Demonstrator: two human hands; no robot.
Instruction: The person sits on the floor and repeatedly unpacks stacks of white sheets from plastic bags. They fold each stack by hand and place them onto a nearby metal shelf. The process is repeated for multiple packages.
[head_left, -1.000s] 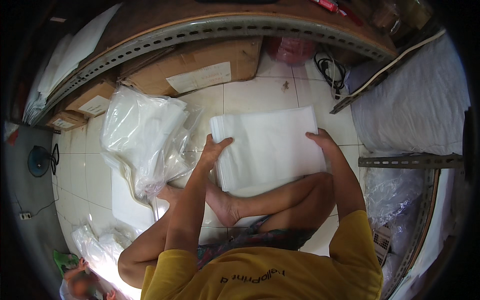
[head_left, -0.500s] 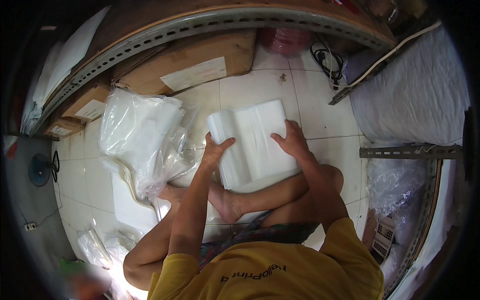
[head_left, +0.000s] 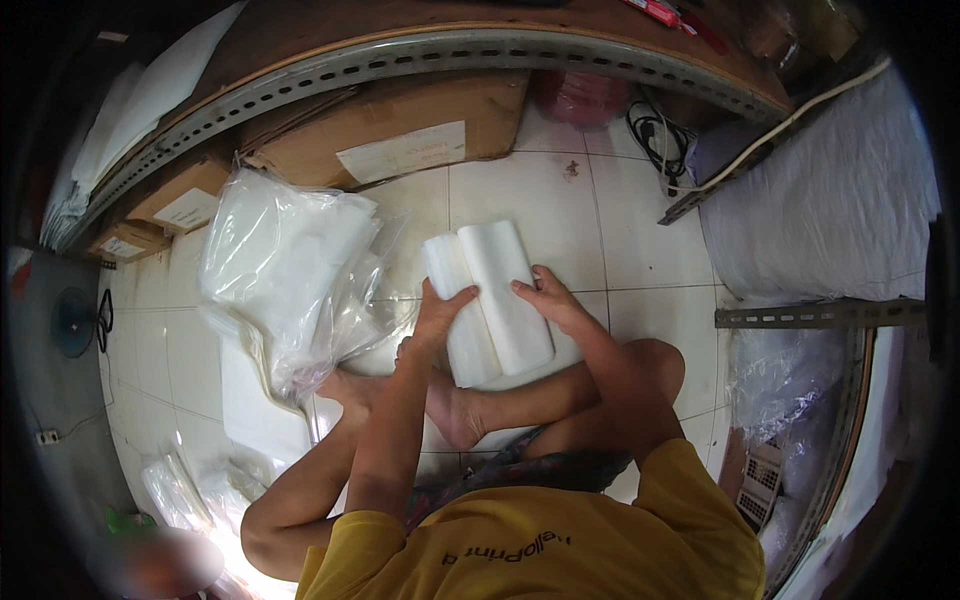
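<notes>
A stack of thin white plastic sheets (head_left: 503, 300) lies on the floor in front of my crossed legs. Both long sides are turned inward, and the two folded flaps meet near the middle. My left hand (head_left: 444, 308) grips the left edge, its thumb pressing on top and its fingers mostly hidden underneath. At the right edge my right hand (head_left: 553, 298) holds the other fold the same way, thumb on the upper face. To the left of the stack rests a large clear plastic bag (head_left: 285, 250) with white sheets inside.
Cardboard boxes (head_left: 400, 125) stand under a perforated metal shelf (head_left: 450, 48) at the far side. A black cable (head_left: 655, 135) hangs at the far right. Wrapped bulk goods (head_left: 820, 190) fill the right rack. Smaller plastic bags (head_left: 175, 485) lie at the near left.
My right hand has moved left, turning the right side of the stack inward, so the stack is now narrower. The left hand keeps its hold on the left edge.
</notes>
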